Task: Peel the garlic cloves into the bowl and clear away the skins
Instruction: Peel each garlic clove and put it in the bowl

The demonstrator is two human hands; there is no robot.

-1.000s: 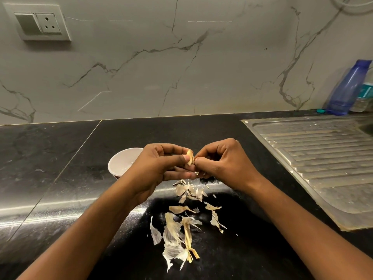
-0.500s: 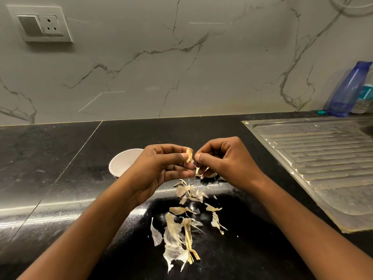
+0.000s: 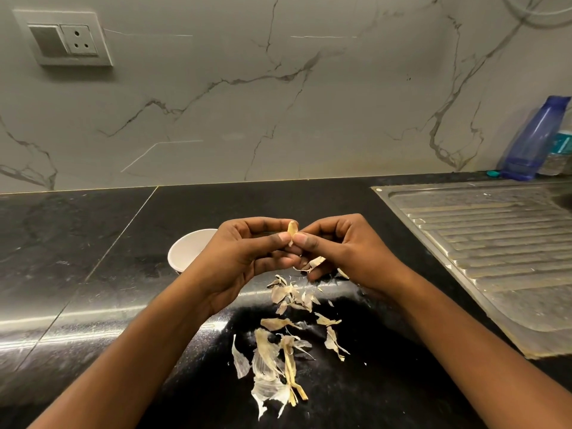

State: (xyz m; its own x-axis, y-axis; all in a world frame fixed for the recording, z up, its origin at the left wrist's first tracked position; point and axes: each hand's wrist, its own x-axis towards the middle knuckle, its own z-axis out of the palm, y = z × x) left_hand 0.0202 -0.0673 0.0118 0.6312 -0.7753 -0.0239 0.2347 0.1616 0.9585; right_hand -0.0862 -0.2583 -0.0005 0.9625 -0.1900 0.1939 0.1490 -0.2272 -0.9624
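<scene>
Garlic clove (image 3: 292,229): pinched betw. thumbs and fingers (image 3: 274,240) of left hand (image 3: 244,261) and right hand (image 3: 349,252), above bench (image 3: 93,274), just right of bowl (image 3: 185,249).

Risk: hard pull on skin may break the pinch, so clove drops among skins (image 3: 275,351), not bowl.

Legible text: none. Bottle label (image 3: 561,144) too blurred.

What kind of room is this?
Probably a home kitchen: there's a black stone countertop, a steel sink drainboard beside it, and a garlic clove being peeled above a pile of garlic skins.
</scene>
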